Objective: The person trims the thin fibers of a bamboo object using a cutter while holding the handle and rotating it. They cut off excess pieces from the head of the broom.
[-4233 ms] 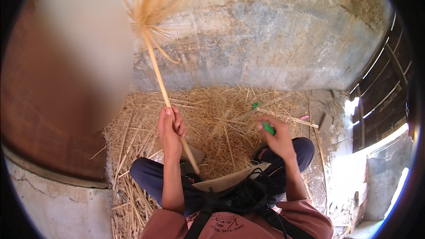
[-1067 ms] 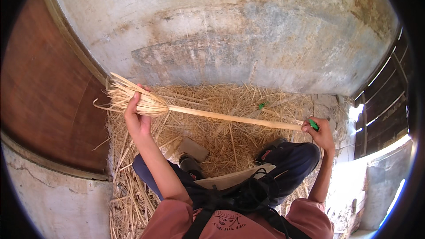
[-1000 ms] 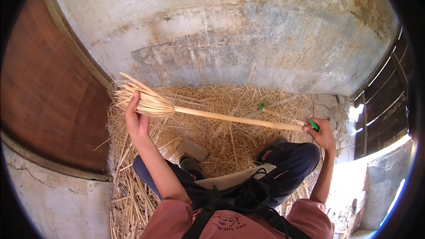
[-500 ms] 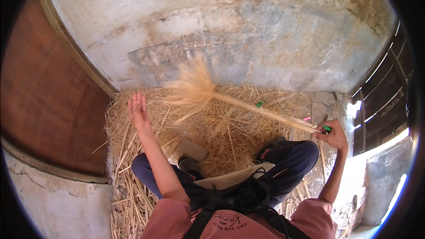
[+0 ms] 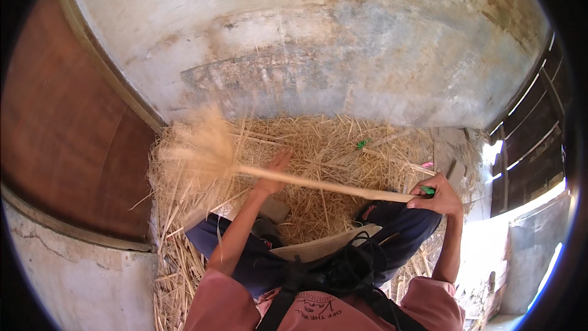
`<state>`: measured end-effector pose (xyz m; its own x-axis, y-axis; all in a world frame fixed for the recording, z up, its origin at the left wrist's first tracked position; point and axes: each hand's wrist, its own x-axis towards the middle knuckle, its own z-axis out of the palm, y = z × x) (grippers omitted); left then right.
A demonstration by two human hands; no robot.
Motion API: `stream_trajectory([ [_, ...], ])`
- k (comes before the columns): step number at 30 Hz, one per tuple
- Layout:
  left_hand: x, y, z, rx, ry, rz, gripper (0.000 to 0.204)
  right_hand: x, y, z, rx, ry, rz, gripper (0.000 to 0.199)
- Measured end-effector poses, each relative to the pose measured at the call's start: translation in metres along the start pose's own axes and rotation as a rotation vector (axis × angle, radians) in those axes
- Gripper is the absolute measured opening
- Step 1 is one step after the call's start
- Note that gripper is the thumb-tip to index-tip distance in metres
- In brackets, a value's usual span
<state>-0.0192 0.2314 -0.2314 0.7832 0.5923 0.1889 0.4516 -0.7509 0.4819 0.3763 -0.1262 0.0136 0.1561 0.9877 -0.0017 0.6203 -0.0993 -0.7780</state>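
A straw broom (image 5: 324, 184) slants across in front of me, its bushy head (image 5: 205, 147) at the left, smeared by motion. At the far right end of its handle, my right hand (image 5: 438, 194) is closed on it. Something small and green (image 5: 427, 190) shows at that same hand; its kind is unclear. My left hand (image 5: 275, 171) lies under the handle near the broom's head, fingers stretched out past it. Whether the palm touches the handle is hard to tell.
Loose straw (image 5: 324, 141) covers the floor around my bent legs (image 5: 404, 227). A stained wall (image 5: 294, 43) rises ahead, with a brown panel (image 5: 67, 122) at the left and dark slats (image 5: 533, 129) at the right. A green scrap (image 5: 361, 144) and a pink scrap (image 5: 427, 165) lie on the floor.
The broom's head has swung left and nearer, and its handle lies flatter. My left hand has moved right, from beside the broom to under its handle. My right hand has shifted slightly left.
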Motion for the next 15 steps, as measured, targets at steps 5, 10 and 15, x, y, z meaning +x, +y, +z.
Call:
stream_trajectory([
  [5,0.021,-0.010,-0.045,-0.073,0.263,-0.071,0.086,-0.010,0.003,-0.021,-0.396,0.239,0.103,0.029],
  [10,-0.009,-0.089,-0.082,0.195,0.161,-0.686,0.092,-0.026,0.031,-0.031,-0.787,0.739,0.135,0.031],
  [15,0.001,-0.034,-0.070,0.300,-0.206,-0.642,0.088,-0.035,0.022,-0.024,-0.111,0.543,0.273,0.025],
])
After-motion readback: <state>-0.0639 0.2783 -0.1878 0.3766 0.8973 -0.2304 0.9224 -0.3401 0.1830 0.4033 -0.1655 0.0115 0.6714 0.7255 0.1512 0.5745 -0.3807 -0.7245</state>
